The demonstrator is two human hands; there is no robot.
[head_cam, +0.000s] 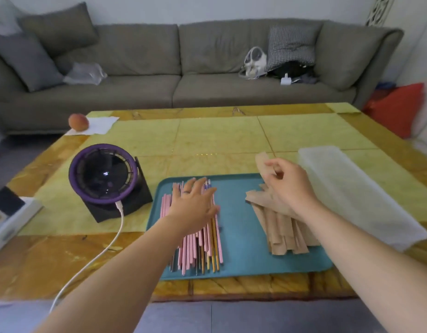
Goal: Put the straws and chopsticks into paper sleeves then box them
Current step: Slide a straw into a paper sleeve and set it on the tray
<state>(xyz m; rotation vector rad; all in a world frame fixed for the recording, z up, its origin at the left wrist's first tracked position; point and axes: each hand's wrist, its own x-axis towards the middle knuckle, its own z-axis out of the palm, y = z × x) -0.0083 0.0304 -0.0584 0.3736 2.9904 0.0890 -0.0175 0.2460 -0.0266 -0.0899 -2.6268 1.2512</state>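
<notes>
One teal tray on the desk, at the near edge. On the tray's left half, one loose heap of pink straws and chopsticks, too many and too overlapped to count. Left hand laid over the heap's far end, fingers straight and spread, gripping nothing. On the tray's right half, one fanned stack of brown paper sleeves, number not countable. Right hand raised above that stack, thumb and fingers pinching one paper sleeve, its free end pointing up and away. One translucent box just right of the tray. Left of the tray, one purple-rimmed fan with one white cable. At the desk's far left corner, one peach on one white napkin. Behind the desk, one grey sofa.
</notes>
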